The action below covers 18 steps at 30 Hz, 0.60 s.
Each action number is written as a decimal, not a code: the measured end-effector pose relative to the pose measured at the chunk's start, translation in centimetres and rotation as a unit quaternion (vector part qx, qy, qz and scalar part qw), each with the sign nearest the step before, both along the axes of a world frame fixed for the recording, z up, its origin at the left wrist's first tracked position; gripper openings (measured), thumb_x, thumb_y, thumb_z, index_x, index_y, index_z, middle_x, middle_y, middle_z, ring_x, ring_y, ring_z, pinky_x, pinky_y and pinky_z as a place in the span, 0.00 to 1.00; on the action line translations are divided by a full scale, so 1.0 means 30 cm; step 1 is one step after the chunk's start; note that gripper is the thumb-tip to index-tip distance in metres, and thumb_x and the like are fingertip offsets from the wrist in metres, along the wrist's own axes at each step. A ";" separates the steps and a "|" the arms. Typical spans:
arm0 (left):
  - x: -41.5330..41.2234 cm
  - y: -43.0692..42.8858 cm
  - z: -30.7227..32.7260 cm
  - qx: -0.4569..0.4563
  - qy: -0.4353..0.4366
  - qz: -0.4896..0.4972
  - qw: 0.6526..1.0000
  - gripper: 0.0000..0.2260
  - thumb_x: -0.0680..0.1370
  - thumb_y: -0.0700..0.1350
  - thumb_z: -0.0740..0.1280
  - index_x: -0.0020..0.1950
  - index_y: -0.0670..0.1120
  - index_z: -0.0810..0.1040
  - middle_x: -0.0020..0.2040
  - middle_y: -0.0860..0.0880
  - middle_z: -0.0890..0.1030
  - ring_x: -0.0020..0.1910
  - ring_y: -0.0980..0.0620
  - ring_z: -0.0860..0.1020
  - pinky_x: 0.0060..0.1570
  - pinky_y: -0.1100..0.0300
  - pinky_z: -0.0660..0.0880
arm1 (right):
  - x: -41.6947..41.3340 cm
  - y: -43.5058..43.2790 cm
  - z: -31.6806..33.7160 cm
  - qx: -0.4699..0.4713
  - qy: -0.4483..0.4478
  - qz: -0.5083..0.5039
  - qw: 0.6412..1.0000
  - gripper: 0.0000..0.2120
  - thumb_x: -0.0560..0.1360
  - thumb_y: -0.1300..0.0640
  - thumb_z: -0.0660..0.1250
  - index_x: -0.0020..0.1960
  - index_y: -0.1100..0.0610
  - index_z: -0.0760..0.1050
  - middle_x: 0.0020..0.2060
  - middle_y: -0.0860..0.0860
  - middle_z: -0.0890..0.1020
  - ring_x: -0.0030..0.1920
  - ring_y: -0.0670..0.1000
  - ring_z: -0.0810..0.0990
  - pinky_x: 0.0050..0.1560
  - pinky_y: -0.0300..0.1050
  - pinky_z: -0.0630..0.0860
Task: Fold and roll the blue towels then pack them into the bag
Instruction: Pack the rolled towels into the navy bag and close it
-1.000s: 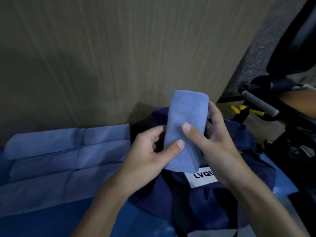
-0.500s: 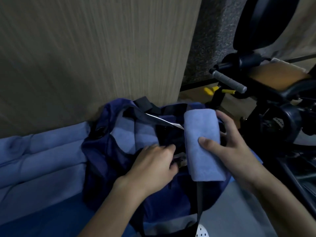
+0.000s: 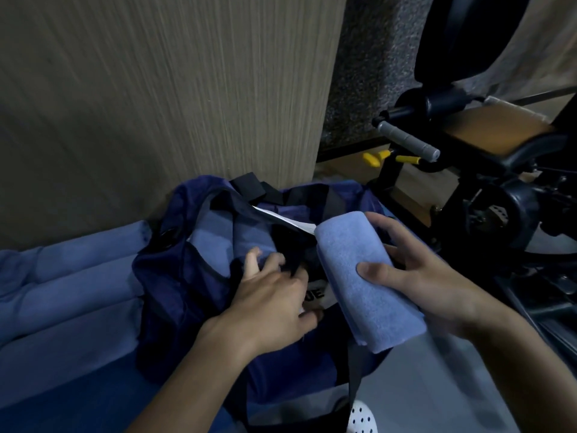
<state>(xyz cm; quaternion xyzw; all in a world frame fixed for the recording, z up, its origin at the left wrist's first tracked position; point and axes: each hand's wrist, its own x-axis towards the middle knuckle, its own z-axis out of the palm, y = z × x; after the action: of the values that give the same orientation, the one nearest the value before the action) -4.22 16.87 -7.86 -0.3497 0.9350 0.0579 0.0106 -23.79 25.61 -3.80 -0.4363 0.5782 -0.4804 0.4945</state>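
The rolled blue towel (image 3: 368, 282) sits tilted just over the open mouth of the navy bag (image 3: 175, 276), clasped by the right grip (image 3: 431, 282), thumb across it. The left grip (image 3: 268, 301) curls over the bag's front rim. Flat blue towels (image 3: 62, 292) lie to the left.

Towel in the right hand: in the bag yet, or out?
Out. The right hand grips the rolled towel, fully visible over the bag, while the left hand holds its opening.

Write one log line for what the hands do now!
right hand: holds rolled towel | left hand: grips bag | status: not yet packed
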 end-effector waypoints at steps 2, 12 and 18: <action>-0.002 -0.004 0.005 0.009 0.048 -0.003 0.999 0.18 0.74 0.63 0.63 0.52 0.51 0.67 0.48 0.57 0.71 0.63 0.54 0.64 0.70 0.48 0.47 | -0.007 -0.002 0.006 -0.002 0.004 0.006 1.000 0.31 0.63 0.52 0.74 0.62 0.32 0.71 0.55 0.50 0.82 0.50 0.53 0.84 0.45 0.49 0.81; 0.066 0.038 0.133 0.243 0.191 -0.032 0.951 0.21 0.79 0.48 0.65 0.65 0.71 0.68 0.59 0.65 0.78 0.59 0.57 0.76 0.59 0.59 0.75 | 0.036 -0.092 0.100 -0.159 -0.131 -0.094 0.974 0.29 0.70 0.57 0.66 0.71 0.47 0.68 0.58 0.47 0.82 0.54 0.49 0.83 0.44 0.43 0.80; 0.100 0.017 0.176 0.309 0.207 -0.029 0.928 0.15 0.79 0.41 0.65 0.59 0.59 0.81 0.53 0.66 0.82 0.54 0.70 0.77 0.58 0.68 0.74 | 0.039 -0.108 0.036 -0.078 -0.096 -0.075 0.990 0.27 0.69 0.57 0.69 0.68 0.46 0.71 0.56 0.44 0.82 0.54 0.49 0.83 0.44 0.42 0.80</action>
<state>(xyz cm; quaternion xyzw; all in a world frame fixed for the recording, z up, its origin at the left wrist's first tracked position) -1.23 17.37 -2.59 -0.2825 0.8619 0.4147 -0.0736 -22.63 22.37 -2.73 -0.3808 0.5202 -0.5991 0.4748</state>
